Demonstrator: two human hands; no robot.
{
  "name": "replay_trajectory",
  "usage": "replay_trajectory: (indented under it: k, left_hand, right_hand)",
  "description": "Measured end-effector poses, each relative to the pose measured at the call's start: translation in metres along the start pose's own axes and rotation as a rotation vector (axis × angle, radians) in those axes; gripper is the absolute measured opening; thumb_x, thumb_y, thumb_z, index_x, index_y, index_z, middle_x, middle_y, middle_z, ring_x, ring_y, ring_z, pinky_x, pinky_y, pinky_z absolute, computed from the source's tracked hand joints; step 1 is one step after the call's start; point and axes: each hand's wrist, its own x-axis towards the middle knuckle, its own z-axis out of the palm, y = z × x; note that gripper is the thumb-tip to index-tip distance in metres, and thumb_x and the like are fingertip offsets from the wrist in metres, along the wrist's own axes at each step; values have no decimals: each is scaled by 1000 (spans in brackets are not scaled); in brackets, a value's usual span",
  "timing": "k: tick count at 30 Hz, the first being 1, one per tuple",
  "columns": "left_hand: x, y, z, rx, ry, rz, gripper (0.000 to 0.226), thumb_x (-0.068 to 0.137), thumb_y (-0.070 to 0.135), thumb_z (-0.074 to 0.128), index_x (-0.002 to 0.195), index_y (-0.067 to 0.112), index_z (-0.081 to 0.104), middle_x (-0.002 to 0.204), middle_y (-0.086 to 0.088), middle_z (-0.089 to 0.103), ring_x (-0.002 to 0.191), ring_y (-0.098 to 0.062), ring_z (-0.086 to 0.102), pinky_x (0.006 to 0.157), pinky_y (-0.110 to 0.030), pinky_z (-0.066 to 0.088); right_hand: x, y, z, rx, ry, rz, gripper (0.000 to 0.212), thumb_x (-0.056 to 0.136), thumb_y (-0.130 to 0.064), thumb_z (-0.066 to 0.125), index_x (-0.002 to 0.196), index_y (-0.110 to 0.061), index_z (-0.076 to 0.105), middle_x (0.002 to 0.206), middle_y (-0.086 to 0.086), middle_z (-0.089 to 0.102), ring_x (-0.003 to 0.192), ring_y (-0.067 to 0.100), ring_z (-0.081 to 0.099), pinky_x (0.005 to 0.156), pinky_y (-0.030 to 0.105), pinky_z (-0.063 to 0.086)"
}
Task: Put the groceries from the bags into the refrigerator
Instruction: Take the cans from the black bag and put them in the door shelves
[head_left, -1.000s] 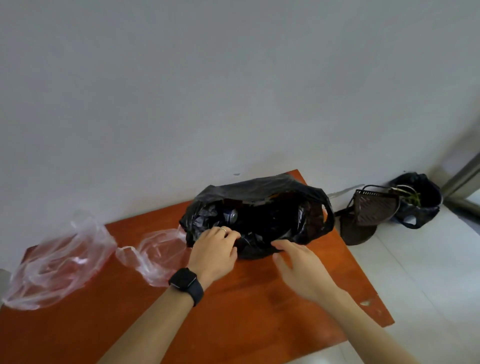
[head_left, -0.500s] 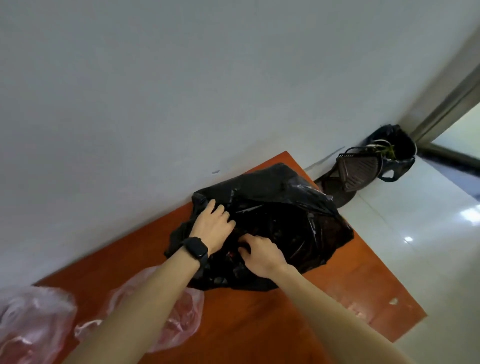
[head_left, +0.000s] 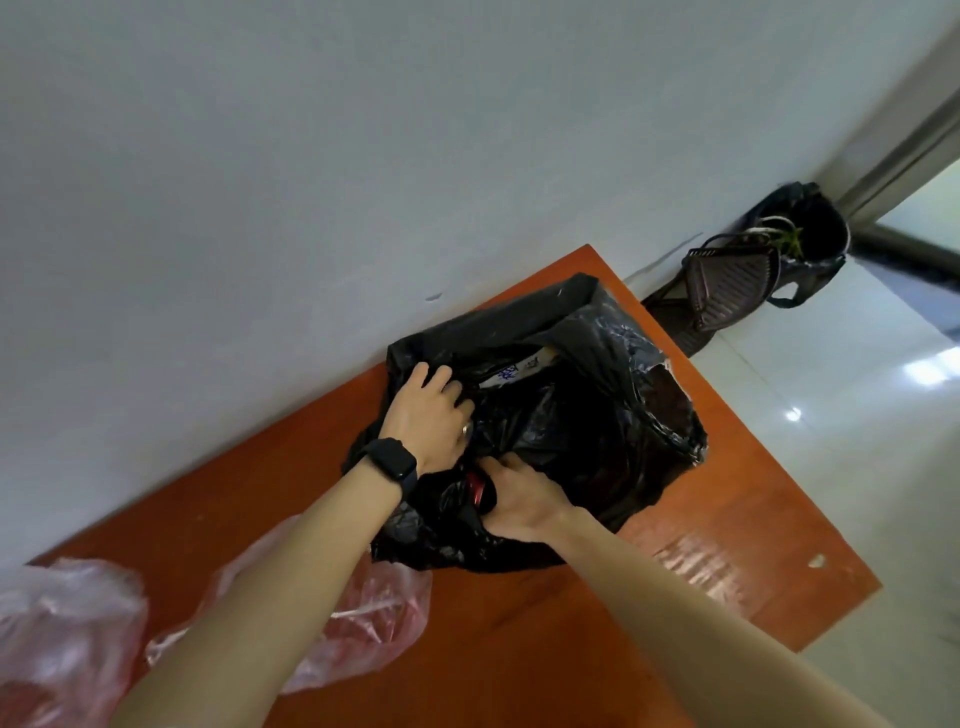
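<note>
A black plastic bag (head_left: 582, 415) lies on the orange-brown table (head_left: 727, 519) against the white wall. My left hand (head_left: 428, 410), with a black watch on the wrist, grips the bag's left edge with curled fingers. My right hand (head_left: 519, 496) reaches into the bag's mouth and curls around a dark item with a red part (head_left: 477, 487); most of that item is hidden. A white label with blue writing (head_left: 514, 371) shows inside the bag.
Two clear, pinkish plastic bags (head_left: 374, 623) lie crumpled at the table's left, partly under my left forearm. On the white tiled floor to the right stand a dark woven basket (head_left: 727, 280) and another black bag (head_left: 810, 234) with greens, near a door frame.
The view has swung right and closer. My left hand stays on the bag's left edge. My right hand has slid lower into the opening and closed on the dark item.
</note>
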Motion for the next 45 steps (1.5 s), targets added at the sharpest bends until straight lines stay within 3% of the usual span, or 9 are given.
replay_trajectory:
  k: [4, 13, 17, 20, 24, 30, 36, 38, 45]
  left_hand:
    - [-2, -8, 12, 77, -49, 40, 73, 90, 56, 54, 152, 22, 36, 148, -8, 41, 134, -33, 29, 117, -50, 19]
    - [-7, -7, 19, 19, 26, 4, 59, 89, 32, 64, 144, 25, 44, 143, -14, 46, 132, -35, 34, 120, -54, 15]
    - [-15, -11, 23, -6, 38, 62, 67, 81, 38, 72, 142, 25, 48, 128, -7, 62, 130, -31, 41, 120, -56, 14]
    - [-20, -9, 27, -38, 45, 45, 74, 79, 38, 74, 144, 22, 45, 126, -2, 66, 133, -28, 41, 121, -55, 10]
    - [-26, -9, 22, -106, 162, -22, 78, 65, 47, 82, 133, 19, 57, 106, 0, 73, 118, -27, 52, 116, -50, 21]
    - [-40, -1, -12, -327, 338, -240, 84, 63, 66, 72, 133, 23, 55, 104, 2, 72, 116, -25, 50, 99, -41, 29]
    - [-48, 20, -64, -255, 384, -192, 81, 66, 80, 56, 133, 35, 58, 109, 4, 68, 112, -25, 47, 94, -45, 32]
    - [-51, 29, -86, -367, 341, -219, 77, 67, 82, 55, 129, 37, 56, 110, 5, 64, 109, -23, 49, 92, -40, 36]
    - [-58, 69, -158, -1385, 300, -297, 68, 58, 64, 86, 109, 29, 57, 103, 10, 65, 94, -9, 64, 83, -29, 54]
  right_hand:
    - [1, -2, 8, -5, 47, 8, 68, 81, -66, 61, 137, -34, 40, 135, 5, 42, 116, 40, 55, 95, 48, 47]
    - [-8, -1, 12, 108, 152, -46, 63, 79, -61, 65, 134, -39, 43, 129, 2, 52, 112, 34, 59, 91, 47, 52]
    - [-24, 1, 8, 182, 184, -96, 58, 77, -56, 68, 125, -34, 44, 114, -3, 65, 102, 25, 65, 85, 45, 56]
    - [-37, 2, 0, 187, 249, -100, 66, 77, -47, 71, 133, -30, 41, 123, 0, 62, 109, 26, 63, 90, 43, 54]
    - [-57, 6, -14, 154, 374, -84, 73, 75, -42, 76, 138, -29, 41, 131, 1, 52, 113, 26, 58, 92, 34, 49]
    - [-101, 24, -34, 260, 505, -61, 77, 69, -51, 80, 135, -35, 45, 121, -10, 50, 107, 16, 57, 89, 26, 47]
    - [-155, 39, -51, 325, 682, -98, 73, 61, -53, 82, 126, -42, 51, 114, -22, 52, 104, 2, 54, 86, 17, 45]
    - [-173, 47, -54, 346, 737, -114, 73, 60, -55, 82, 125, -43, 51, 114, -25, 52, 106, 0, 55, 86, 19, 49]
    - [-241, 83, -59, 477, 907, -120, 59, 66, -51, 85, 117, -41, 56, 109, -22, 59, 98, -1, 61, 78, 16, 51]
